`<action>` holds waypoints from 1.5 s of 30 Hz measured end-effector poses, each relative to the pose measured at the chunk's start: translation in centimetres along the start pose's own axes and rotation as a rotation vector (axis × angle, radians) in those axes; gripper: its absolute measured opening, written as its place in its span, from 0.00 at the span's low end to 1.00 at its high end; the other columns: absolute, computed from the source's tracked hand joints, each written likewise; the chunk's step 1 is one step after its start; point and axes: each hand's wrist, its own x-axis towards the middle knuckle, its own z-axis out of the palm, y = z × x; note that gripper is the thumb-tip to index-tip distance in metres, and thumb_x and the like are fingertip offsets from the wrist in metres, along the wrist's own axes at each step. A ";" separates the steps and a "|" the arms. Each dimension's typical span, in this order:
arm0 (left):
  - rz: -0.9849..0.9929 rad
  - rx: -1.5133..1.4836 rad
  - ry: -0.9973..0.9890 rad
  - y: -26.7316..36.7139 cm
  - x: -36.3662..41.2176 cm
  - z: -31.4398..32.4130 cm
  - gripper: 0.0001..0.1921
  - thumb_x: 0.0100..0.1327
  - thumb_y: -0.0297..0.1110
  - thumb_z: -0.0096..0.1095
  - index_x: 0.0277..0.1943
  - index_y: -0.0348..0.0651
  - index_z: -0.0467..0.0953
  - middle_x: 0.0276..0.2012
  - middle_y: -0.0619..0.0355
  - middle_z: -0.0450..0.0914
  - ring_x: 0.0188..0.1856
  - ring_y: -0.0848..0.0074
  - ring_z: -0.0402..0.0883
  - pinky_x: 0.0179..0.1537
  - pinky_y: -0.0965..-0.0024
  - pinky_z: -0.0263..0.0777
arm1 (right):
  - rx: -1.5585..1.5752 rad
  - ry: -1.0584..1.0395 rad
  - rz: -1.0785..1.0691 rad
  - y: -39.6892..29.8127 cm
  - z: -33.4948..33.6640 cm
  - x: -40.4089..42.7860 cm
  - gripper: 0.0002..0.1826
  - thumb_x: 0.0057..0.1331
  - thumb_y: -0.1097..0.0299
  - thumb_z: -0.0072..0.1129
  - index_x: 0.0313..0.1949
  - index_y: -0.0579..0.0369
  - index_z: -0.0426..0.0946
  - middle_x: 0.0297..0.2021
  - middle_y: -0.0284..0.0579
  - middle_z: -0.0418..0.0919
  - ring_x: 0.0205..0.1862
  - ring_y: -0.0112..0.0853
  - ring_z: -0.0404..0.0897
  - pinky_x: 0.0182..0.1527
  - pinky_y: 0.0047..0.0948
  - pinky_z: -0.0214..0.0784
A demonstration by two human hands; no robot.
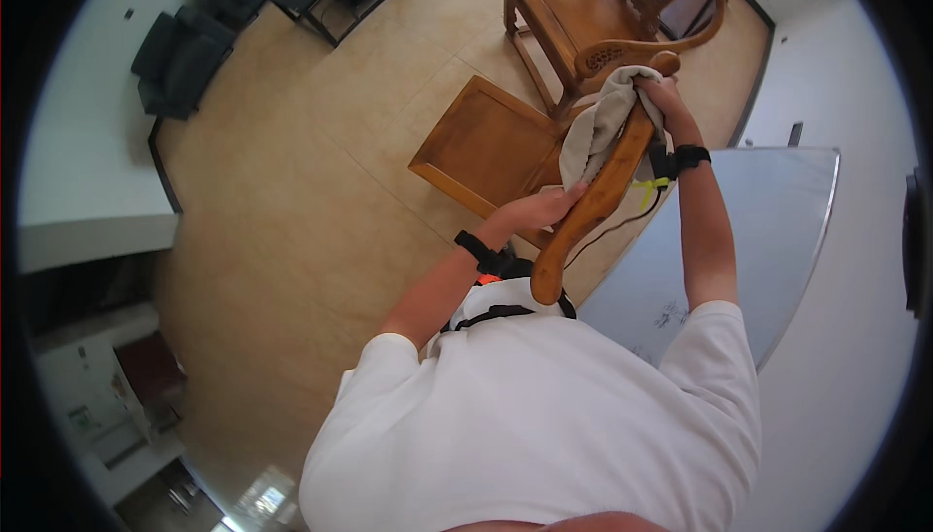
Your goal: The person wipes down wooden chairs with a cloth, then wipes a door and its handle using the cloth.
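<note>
In front of me stands a wooden chair, its flat seat [485, 142] turned to the left and its curved top rail [601, 186] nearest my body. A beige cloth [601, 124] is draped over the far part of the rail and hangs down on the seat side. My right hand [662, 100] grips the cloth against the rail near its far end. Lower down, my left hand [548, 208] holds the rail from the seat side, its fingertips by the cloth's lower edge; some of its fingers are hidden behind the wood.
A second wooden chair [576, 14] with a curved armrest and carved back stands just beyond. To my right a whiteboard [751, 226] with faint marks leans by the wall. Dark sofas [182, 58] line the far left wall. A cable [619, 226] hangs from my right wrist strap.
</note>
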 end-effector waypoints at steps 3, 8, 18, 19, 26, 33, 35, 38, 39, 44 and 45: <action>-0.047 0.225 0.030 0.0 -0.7 -0.7 0.42 0.75 0.67 0.29 0.49 0.29 0.78 0.37 0.45 0.84 0.38 0.58 0.83 0.47 0.61 0.76 | -0.109 0.048 -0.085 1.4 0.3 -1.2 0.22 0.64 0.57 0.64 0.53 0.59 0.79 0.50 0.46 0.80 0.50 0.32 0.79 0.54 0.30 0.72; -0.056 0.457 0.089 -4.1 -1.2 -2.0 0.37 0.78 0.60 0.33 0.52 0.26 0.75 0.35 0.39 0.83 0.38 0.52 0.84 0.44 0.56 0.76 | 0.016 0.033 -0.117 -1.2 1.9 -6.8 0.22 0.67 0.57 0.61 0.56 0.56 0.77 0.50 0.40 0.80 0.52 0.30 0.78 0.56 0.30 0.69; 0.250 0.608 0.093 -12.5 -8.6 -8.2 0.25 0.75 0.49 0.47 0.44 0.32 0.82 0.39 0.35 0.83 0.43 0.41 0.81 0.48 0.48 0.73 | -0.176 0.348 -0.089 5.8 9.1 -18.3 0.38 0.63 0.55 0.66 0.65 0.61 0.59 0.57 0.62 0.77 0.60 0.50 0.77 0.62 0.40 0.68; 0.287 0.644 0.061 -12.3 -9.7 -9.3 0.22 0.74 0.47 0.49 0.45 0.34 0.82 0.40 0.36 0.83 0.43 0.42 0.81 0.49 0.49 0.73 | -0.176 0.356 -0.071 5.6 9.8 -19.7 0.38 0.63 0.55 0.66 0.65 0.61 0.59 0.57 0.62 0.77 0.60 0.50 0.77 0.62 0.40 0.68; 0.115 0.676 -0.230 -9.3 -10.4 -15.7 0.24 0.75 0.50 0.50 0.50 0.33 0.80 0.41 0.38 0.83 0.44 0.47 0.81 0.47 0.55 0.73 | -0.356 0.444 0.115 4.7 11.7 -25.2 0.33 0.64 0.52 0.63 0.64 0.54 0.65 0.58 0.57 0.77 0.61 0.53 0.76 0.62 0.45 0.69; -0.013 0.734 -0.360 -9.8 -6.3 -16.6 0.21 0.75 0.48 0.48 0.49 0.37 0.80 0.39 0.39 0.83 0.43 0.45 0.81 0.48 0.51 0.73 | -0.873 0.566 0.306 -1.9 13.1 -25.9 0.28 0.61 0.52 0.64 0.56 0.53 0.71 0.46 0.66 0.81 0.48 0.59 0.81 0.51 0.51 0.75; -0.030 0.743 -0.359 -9.8 -6.5 -17.3 0.21 0.76 0.47 0.47 0.51 0.37 0.79 0.41 0.38 0.83 0.44 0.44 0.80 0.48 0.51 0.73 | -0.899 0.587 0.348 -2.3 14.0 -26.7 0.29 0.61 0.53 0.63 0.57 0.55 0.69 0.44 0.68 0.81 0.48 0.59 0.82 0.50 0.51 0.75; 0.123 0.735 -0.306 -10.3 -7.2 -18.5 0.17 0.75 0.41 0.49 0.55 0.37 0.76 0.48 0.38 0.82 0.49 0.45 0.79 0.51 0.51 0.72 | -0.879 0.612 0.497 -3.6 15.1 -26.4 0.32 0.61 0.54 0.63 0.58 0.59 0.66 0.43 0.70 0.81 0.47 0.60 0.82 0.48 0.52 0.76; 0.242 0.605 -0.242 -10.3 -6.8 -18.4 0.16 0.74 0.37 0.50 0.57 0.38 0.75 0.50 0.38 0.81 0.52 0.44 0.78 0.53 0.52 0.72 | -0.849 0.609 0.606 -4.0 14.9 -26.1 0.34 0.60 0.54 0.64 0.59 0.61 0.64 0.43 0.71 0.81 0.46 0.60 0.82 0.48 0.53 0.76; 0.300 0.271 -0.040 -9.2 -6.1 -17.8 0.18 0.70 0.25 0.51 0.62 0.39 0.71 0.52 0.36 0.80 0.57 0.43 0.76 0.58 0.54 0.70 | -0.873 0.587 0.632 -3.1 14.4 -25.6 0.37 0.60 0.56 0.64 0.62 0.66 0.61 0.44 0.67 0.82 0.47 0.59 0.82 0.49 0.52 0.76; 0.282 0.257 -0.015 -8.7 -6.5 -18.1 0.20 0.70 0.24 0.50 0.64 0.38 0.69 0.54 0.36 0.79 0.58 0.43 0.76 0.59 0.56 0.70 | -0.839 0.603 0.588 -3.3 14.8 -25.5 0.38 0.60 0.58 0.64 0.64 0.64 0.60 0.44 0.65 0.82 0.47 0.59 0.82 0.49 0.51 0.75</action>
